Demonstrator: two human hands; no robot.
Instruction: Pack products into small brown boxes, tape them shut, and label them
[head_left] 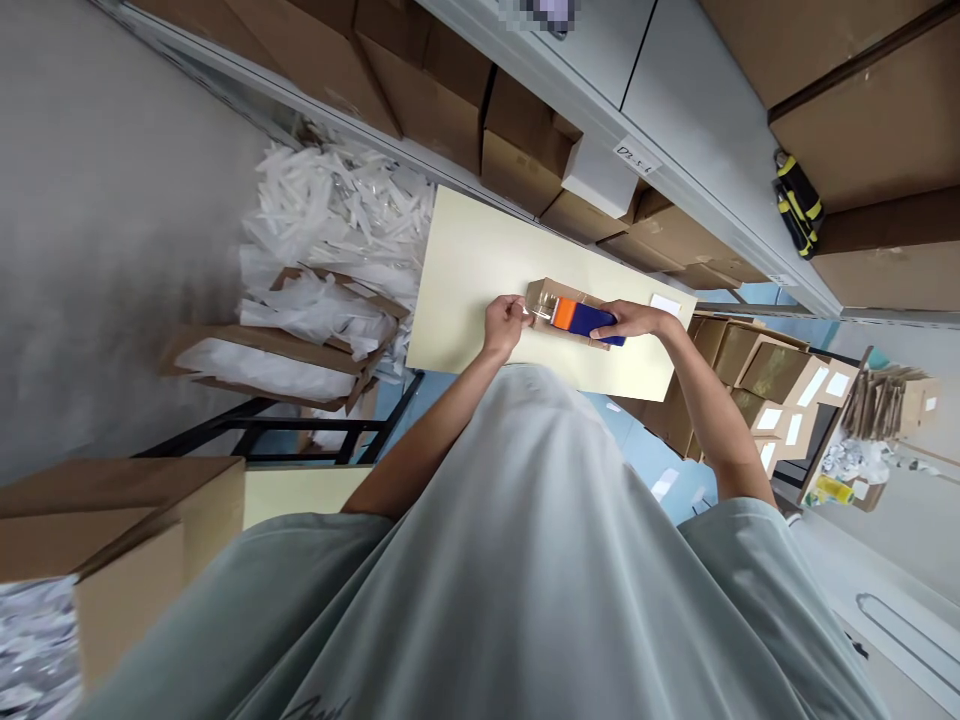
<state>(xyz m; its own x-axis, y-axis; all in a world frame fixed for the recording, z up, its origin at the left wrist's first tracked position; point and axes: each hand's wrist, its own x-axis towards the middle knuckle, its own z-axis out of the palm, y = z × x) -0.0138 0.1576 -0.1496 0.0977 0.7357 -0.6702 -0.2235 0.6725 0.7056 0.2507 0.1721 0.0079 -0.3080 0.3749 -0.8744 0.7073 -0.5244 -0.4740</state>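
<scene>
Dark-blue and orange oblong item [589, 320], head view: located on the cream rectangular tabletop [465, 260], at a small brown cardboard box [571, 336]; orange section toward the left hand, blue section toward the right. Right hand [628, 318]: laid over the blue end, fingers on the far side, thumb on the near side, holding it; forearm reaching forward and inward, elbow bent outward. Left hand [504, 325]: at the box's left end, thumb and fingers drawn narrowly together; forearm angled forward and inward from the lower left. Clear, glossy material [541, 303]: at the box's left end, beside the left fingertips; whether these pinch it cannot be told. Hard to make out: whether the oblong item lies inside the box or on top of it. Hidden: the right palm, and the part of the blue end beneath the right fingers. Grey-green short-sleeved shirt [525, 540]: covers the lower middle, its dark lettering cut off by the bottom edge. Pixelated patch [551, 12]: at the top edge, contents unreadable. Brown cardboard boxes [525, 150]: on the shelving beyond the table, several partly hidden.
</scene>
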